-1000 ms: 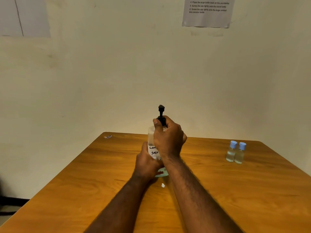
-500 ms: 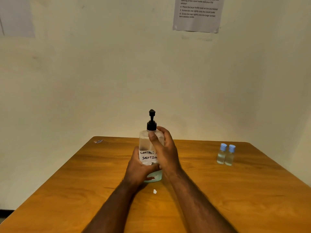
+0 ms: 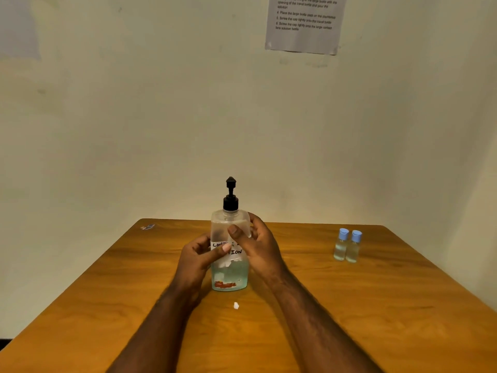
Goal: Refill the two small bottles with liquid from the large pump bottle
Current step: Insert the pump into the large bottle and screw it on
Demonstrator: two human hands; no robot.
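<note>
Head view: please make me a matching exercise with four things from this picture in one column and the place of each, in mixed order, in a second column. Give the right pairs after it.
Things
1. pump bottle
2. small bottles
3. paper sheet
4. white scrap

Places
A. up on the wall
B. on the table, just in front of the pump bottle
C. upright, held between the left hand and the right hand
D. side by side at the table's right, caps on

Pairs: 1-C, 2-D, 3-A, 4-B
</note>
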